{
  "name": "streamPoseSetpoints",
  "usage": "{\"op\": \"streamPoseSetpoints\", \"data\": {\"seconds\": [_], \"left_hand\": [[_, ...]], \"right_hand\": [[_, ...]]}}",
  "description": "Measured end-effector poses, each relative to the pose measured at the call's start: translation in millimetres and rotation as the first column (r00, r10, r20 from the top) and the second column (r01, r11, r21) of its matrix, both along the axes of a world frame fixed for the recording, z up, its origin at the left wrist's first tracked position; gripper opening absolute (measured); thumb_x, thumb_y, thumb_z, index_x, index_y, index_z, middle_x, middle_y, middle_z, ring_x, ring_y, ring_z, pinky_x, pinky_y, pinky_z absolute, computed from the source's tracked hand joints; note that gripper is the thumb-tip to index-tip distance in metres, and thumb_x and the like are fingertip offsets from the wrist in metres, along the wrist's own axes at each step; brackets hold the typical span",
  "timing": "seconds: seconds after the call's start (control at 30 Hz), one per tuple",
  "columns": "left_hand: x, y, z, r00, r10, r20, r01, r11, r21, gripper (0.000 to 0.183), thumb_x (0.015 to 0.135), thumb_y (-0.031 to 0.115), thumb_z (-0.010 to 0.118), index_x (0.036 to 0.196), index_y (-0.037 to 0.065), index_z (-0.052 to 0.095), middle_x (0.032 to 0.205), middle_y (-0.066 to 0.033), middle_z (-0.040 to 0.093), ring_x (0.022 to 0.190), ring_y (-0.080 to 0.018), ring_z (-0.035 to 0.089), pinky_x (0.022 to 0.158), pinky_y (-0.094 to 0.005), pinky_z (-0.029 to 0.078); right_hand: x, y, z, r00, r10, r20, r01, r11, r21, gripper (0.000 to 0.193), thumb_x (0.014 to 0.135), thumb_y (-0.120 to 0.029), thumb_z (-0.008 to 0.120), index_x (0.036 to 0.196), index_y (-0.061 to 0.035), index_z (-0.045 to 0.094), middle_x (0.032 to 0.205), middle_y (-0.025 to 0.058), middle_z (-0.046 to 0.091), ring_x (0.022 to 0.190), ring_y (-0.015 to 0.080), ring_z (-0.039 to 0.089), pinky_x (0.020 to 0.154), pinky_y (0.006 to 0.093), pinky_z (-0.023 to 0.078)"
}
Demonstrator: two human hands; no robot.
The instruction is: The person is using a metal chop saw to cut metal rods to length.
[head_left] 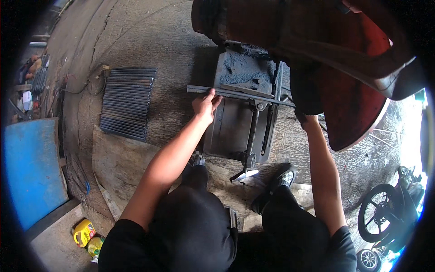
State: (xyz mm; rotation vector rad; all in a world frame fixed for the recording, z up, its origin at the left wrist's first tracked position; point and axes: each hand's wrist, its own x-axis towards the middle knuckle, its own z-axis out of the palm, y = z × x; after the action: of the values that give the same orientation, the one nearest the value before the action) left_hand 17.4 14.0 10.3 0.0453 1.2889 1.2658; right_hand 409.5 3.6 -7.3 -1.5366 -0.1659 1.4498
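A long, thin steel bar (pixel 251 95) lies across the vise of a cut-off saw, over the saw's dark base (pixel 229 131). My left hand (pixel 206 107) is closed on the bar's left part, thumb and fingers around it. At the bar's right end is my right hand (pixel 309 120), mostly hidden behind the saw's red blade guard (pixel 358 113), so its fingers do not show. The vise screw (pixel 253 131) runs toward me below the bar. Dark grit (pixel 244 70) covers the bed behind the vise.
Several dark cut rods (pixel 128 102) lie side by side on the floor at left. The saw's motor body (pixel 253 20) hangs over the upper right. A blue panel (pixel 34 152) and a yellow container (pixel 84 232) are at far left, a motorcycle wheel (pixel 378 209) at right.
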Motion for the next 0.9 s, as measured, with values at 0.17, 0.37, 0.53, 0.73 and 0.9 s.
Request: {"op": "streamPoseSetpoints", "data": {"seconds": [0.17,0.37,0.53,0.73,0.9], "left_hand": [[1,1,1,0.999,0.021,0.028,-0.021,1.0,-0.007,0.02,0.083,0.007,0.07,0.089,-0.003,0.055,0.088,-0.0135,0.061,0.079,-0.0257,0.066,0.069,-0.0317,0.063],[9,-1,5,0.999,0.046,-0.02,-0.046,0.999,-0.026,0.013,0.086,0.006,0.067,0.092,-0.001,0.057,0.084,-0.0094,0.061,0.072,-0.021,0.064,0.065,-0.0315,0.062],[11,-3,1,0.995,0.088,-0.043,-0.089,0.996,-0.022,0.016,0.086,0.011,0.068,0.09,-0.001,0.057,0.082,-0.0091,0.061,0.071,-0.0212,0.064,0.064,-0.0301,0.06],[7,-2,-3,0.998,0.054,-0.011,-0.054,0.998,-0.033,0.028,0.082,0.018,0.072,0.095,0.001,0.054,0.086,-0.0098,0.062,0.077,-0.0218,0.066,0.07,-0.0299,0.06],[6,-20,17,0.997,0.075,-0.024,-0.075,0.997,0.001,0.021,0.083,0.013,0.072,0.095,0.003,0.058,0.087,-0.0069,0.063,0.079,-0.0178,0.064,0.072,-0.0291,0.058]], "right_hand": [[5,2,-10,0.999,0.032,-0.025,-0.032,0.999,0.016,0.026,0.08,-0.021,0.074,0.1,-0.0136,0.06,0.091,0.0043,0.061,0.077,0.0163,0.061,0.069,0.0319,0.055],[2,0,-12,1.0,-0.019,-0.008,0.019,1.0,0.019,0.023,0.081,-0.022,0.073,0.098,-0.0143,0.06,0.089,0.0042,0.061,0.078,0.0169,0.06,0.07,0.0333,0.055],[2,0,-11,0.999,-0.037,-0.007,0.037,0.999,-0.001,0.023,0.081,-0.022,0.073,0.099,-0.015,0.06,0.09,0.0032,0.062,0.079,0.0162,0.06,0.07,0.0334,0.054],[6,1,-16,0.999,0.035,-0.012,-0.035,0.998,0.046,0.023,0.082,-0.022,0.072,0.1,-0.0157,0.06,0.092,0.0029,0.062,0.081,0.0159,0.061,0.069,0.031,0.053],[-18,-7,20,0.999,0.041,0.012,-0.041,0.999,-0.013,0.024,0.083,-0.024,0.07,0.103,-0.0129,0.06,0.094,0.0035,0.063,0.078,0.0157,0.061,0.067,0.0306,0.052]]}}
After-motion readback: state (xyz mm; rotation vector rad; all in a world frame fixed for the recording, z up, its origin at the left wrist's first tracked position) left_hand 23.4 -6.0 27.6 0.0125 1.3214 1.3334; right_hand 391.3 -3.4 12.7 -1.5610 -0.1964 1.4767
